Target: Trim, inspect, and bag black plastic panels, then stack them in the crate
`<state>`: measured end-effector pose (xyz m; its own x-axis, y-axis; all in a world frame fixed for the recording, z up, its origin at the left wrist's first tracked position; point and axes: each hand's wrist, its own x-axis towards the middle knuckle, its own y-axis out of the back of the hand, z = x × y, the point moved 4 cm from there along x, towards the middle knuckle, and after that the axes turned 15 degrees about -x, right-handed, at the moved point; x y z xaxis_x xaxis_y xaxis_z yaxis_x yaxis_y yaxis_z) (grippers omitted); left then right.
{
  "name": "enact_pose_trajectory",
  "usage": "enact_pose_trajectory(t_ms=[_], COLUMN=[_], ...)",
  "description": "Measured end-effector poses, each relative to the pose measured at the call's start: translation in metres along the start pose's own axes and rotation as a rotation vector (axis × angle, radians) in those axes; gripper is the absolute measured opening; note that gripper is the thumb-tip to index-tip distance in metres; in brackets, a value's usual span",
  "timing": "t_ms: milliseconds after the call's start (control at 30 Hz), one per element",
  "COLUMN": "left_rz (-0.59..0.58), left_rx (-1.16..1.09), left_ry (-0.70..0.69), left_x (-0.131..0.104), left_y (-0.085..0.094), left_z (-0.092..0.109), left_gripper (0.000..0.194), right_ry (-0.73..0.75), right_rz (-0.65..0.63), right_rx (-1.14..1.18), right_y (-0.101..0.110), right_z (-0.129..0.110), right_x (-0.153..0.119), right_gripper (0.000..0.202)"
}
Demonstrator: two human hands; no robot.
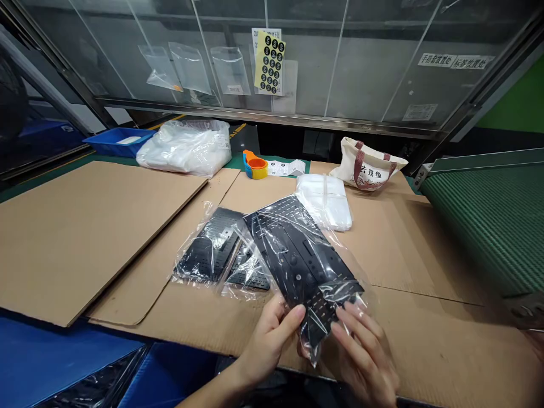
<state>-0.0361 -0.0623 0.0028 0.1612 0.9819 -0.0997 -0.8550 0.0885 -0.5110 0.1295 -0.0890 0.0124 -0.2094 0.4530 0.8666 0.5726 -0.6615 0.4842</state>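
Observation:
A black slotted panel in a clear plastic bag (297,258) is tilted above the cardboard-covered table. My left hand (274,334) pinches its lower left edge, thumb on top. My right hand (365,351) lies against the bag's lower right end, its fingers stretched out over the loose plastic. Left of the held panel, two more bagged black panels lie on the cardboard: a larger one (212,246) and one (249,269) partly under the held bag. Behind the held panel sits a stack of folded clear bags (327,201).
Orange, yellow and blue tape rings (256,165), a paper strip (289,168) and a cloth bag (368,164) stand at the back. Plastic bags (187,147) and a blue tray (119,141) are back left. A large cardboard sheet (93,226) lies left; a green conveyor (493,209) runs right.

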Motion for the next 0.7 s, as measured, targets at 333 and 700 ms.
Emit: enact_pose_trajectory(t_ms=[333, 700], left_rz=[-0.165, -0.121], left_rx=[0.988, 1.201], left_ry=[-0.874, -0.981], left_x=[-0.004, -0.021], left_y=[-0.035, -0.001], left_z=[0.004, 0.037], left_gripper=[0.045, 0.039], right_ry=[-0.801, -1.438], right_rz=[-0.218, -0.404], right_rx=[0.229, 0.873], right_y=[-0.017, -0.054], right_z=[-0.029, 0.028], right_x=[-0.013, -0.022], right_gripper=[0.042, 0.046])
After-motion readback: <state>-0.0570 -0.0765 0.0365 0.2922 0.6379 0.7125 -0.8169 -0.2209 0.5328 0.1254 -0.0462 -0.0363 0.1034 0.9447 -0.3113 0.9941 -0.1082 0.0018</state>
